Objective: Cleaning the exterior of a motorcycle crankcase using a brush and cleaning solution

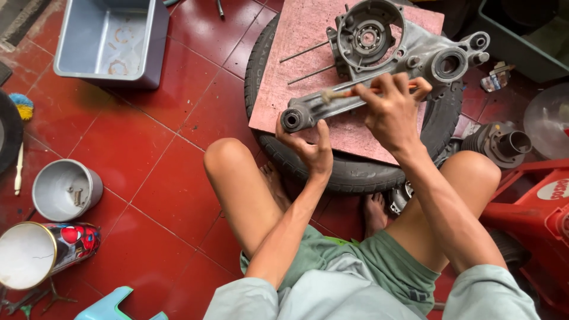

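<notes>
- Currently: my left hand [312, 148] grips the engine crankcase [379, 59] at its near end.
- Right hand [388, 109] pinches a brush [341, 93], bristles on the crankcase.
- Crankcase sits on a pink board [302, 35] over a tyre [349, 172].

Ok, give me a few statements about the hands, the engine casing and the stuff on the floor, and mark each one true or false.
1. The right hand holds a brush against the casing. True.
2. The left hand is resting on the floor. False: it grips the casing's near end by the round bushing.
3. The casing lies on a board set on a tyre. True.
4. The grey tub is full of water. False: it looks empty, with ring marks on its bottom.
5. The small grey pot holds a few bolts. True.
</notes>
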